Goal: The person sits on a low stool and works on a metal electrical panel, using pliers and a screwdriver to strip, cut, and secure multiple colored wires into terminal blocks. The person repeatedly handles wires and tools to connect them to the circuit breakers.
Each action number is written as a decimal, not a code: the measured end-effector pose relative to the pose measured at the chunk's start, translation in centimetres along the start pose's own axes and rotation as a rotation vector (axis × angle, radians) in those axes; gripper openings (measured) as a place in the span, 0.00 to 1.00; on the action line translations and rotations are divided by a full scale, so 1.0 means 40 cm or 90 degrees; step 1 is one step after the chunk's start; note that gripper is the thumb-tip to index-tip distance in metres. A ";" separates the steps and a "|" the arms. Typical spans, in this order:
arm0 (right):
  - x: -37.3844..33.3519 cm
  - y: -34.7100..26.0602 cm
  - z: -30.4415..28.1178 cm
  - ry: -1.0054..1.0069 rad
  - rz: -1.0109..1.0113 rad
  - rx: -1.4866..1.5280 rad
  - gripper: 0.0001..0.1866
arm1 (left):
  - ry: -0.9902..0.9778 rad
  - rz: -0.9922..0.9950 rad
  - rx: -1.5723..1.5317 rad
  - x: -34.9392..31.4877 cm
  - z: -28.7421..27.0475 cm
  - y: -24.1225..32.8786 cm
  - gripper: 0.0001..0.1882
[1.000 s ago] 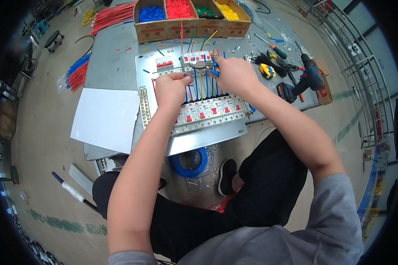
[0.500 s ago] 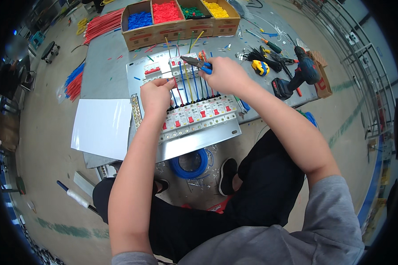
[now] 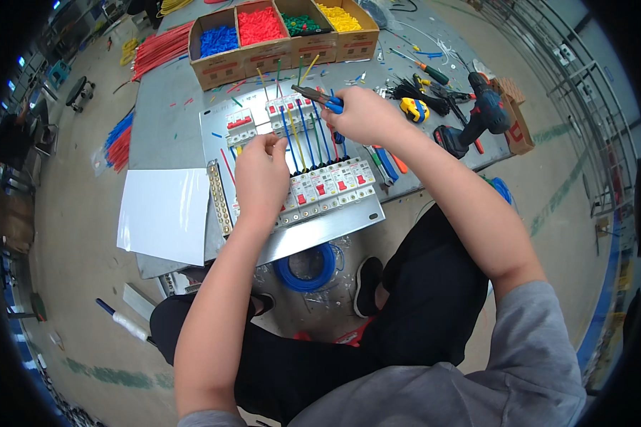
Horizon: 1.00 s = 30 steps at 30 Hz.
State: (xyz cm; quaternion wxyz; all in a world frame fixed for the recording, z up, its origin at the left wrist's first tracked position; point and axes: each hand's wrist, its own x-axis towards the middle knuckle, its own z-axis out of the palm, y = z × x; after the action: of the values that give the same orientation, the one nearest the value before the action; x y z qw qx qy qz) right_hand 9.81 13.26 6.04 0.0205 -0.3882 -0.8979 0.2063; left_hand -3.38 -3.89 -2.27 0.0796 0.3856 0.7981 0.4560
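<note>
Blue wire coil (image 3: 305,269) on floor below the table edge, near the shoes. Above it, metal mounting plate (image 3: 320,238) lies on grey table (image 3: 162,142), carrying a lower row of red-levered circuit breakers (image 3: 322,189). White sheet (image 3: 165,213) to the left, beside the brass terminal strip (image 3: 219,196). Left hand (image 3: 261,174) over the row's left end, thumb and fingertips drawn together; cannot tell what, if anything, is between them. Coloured wires (image 3: 308,135) run from lower row up to an upper breaker block (image 3: 294,112). Right hand (image 3: 363,117) closed round blue-handled pliers (image 3: 322,98), their dark jaws pointing left above that block. Tape measure (image 3: 414,109) and cordless drill (image 3: 481,117) to the right. Farther off, divided cardboard box (image 3: 267,58) of blue, red, green and yellow pieces
</note>
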 end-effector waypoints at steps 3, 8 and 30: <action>0.006 -0.007 0.002 -0.002 -0.009 -0.013 0.18 | -0.045 -0.037 0.053 -0.011 0.006 0.009 0.16; 0.009 -0.016 0.015 0.003 -0.014 -0.007 0.19 | -0.054 -0.031 0.088 0.010 0.032 0.011 0.16; -0.037 -0.017 0.061 0.186 -0.119 -0.321 0.19 | -0.163 -0.295 -0.403 0.077 0.020 -0.020 0.12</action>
State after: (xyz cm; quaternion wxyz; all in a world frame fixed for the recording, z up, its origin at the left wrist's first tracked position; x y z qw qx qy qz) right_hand 9.90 10.94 4.26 0.0711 -0.3226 -0.9402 -0.0837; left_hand -5.55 -1.45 -2.66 0.3936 0.2056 0.6677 0.5975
